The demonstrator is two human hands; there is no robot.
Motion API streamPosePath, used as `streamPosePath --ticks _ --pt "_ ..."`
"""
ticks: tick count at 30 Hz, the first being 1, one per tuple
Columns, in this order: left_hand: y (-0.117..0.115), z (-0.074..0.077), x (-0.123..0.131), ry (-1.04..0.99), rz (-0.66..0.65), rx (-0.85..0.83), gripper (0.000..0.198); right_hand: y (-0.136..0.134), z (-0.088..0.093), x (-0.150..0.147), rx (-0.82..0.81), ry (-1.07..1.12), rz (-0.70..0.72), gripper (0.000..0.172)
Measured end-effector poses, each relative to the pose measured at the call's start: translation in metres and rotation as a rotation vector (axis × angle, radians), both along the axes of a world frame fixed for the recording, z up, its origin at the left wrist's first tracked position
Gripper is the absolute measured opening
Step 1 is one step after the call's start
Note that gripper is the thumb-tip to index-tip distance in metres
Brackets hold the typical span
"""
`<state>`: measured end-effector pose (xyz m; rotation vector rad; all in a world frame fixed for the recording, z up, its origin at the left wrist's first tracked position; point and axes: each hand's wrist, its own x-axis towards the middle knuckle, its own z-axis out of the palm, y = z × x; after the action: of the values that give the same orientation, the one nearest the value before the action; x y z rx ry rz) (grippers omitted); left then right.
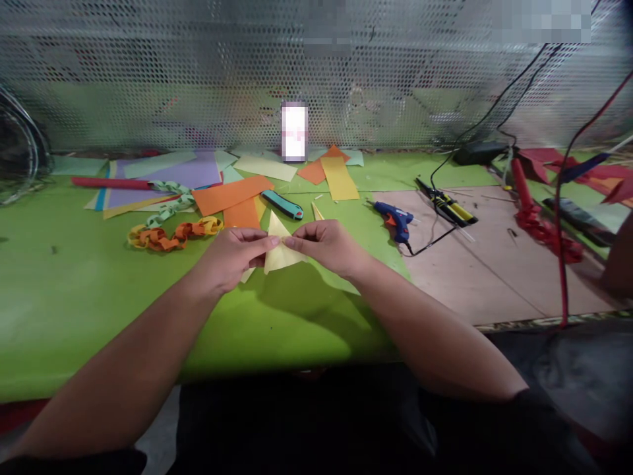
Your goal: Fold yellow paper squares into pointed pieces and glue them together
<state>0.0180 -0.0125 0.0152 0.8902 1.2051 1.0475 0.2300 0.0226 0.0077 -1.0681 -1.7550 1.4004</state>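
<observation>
A folded piece of pale yellow paper (283, 259) is held up over the green table, its upper part coming to a point. My left hand (236, 254) pinches it from the left, thumb on the near face and the other fingers partly hidden behind. From the right, my right hand (324, 245) pinches the same paper, its thumb close to the left thumb. Just beyond the hands lies a teal utility knife (281, 205). A small pointed yellow paper piece (317, 211) shows behind my right hand.
An orange and green paper chain (171, 235) lies left, near orange strips (232, 194) and purple sheets (168, 177). On the right are a blue glue gun (395, 219), yellow-handled pliers (452, 206) and a hanging red cable (560, 218). A perforated metal panel (208, 86) stands behind.
</observation>
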Motion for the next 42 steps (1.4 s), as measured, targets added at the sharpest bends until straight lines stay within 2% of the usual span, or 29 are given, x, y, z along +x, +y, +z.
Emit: streamPosePath --ticks 14,19,22,25,27,30,33,38,42 --pt "0.001 -0.004 -0.003 0.063 -0.025 0.016 0.034 -0.004 -0.001 -0.004 -0.084 0.053 -0.030 0.049" --pt "0.004 -0.004 -0.013 0.229 -0.026 0.070 0.035 -0.003 0.003 0.001 -0.070 0.022 0.067 0.043" --pt "0.008 0.002 -0.024 0.158 -0.050 0.028 0.035 -0.002 0.009 0.008 0.099 0.077 0.142 0.029" --pt "0.010 0.010 -0.030 0.066 -0.099 -0.048 0.036 -0.002 0.014 0.012 0.388 0.126 0.237 0.031" --pt "0.009 0.012 -0.030 0.065 -0.117 -0.076 0.036 -0.003 0.013 0.011 0.511 0.118 0.289 0.026" --pt "0.007 0.010 -0.027 0.111 -0.115 -0.044 0.032 -0.004 0.009 0.007 0.588 0.086 0.318 0.018" --pt "0.005 0.004 -0.025 0.165 -0.087 0.016 0.030 -0.004 0.006 0.006 0.637 0.038 0.328 0.017" --pt "-0.001 0.004 -0.022 0.462 -0.044 0.172 0.031 -0.001 0.006 0.005 0.613 -0.006 0.314 0.016" --pt "-0.006 0.011 -0.016 0.575 -0.035 0.286 0.034 -0.001 0.002 0.001 0.416 0.067 0.195 0.018"
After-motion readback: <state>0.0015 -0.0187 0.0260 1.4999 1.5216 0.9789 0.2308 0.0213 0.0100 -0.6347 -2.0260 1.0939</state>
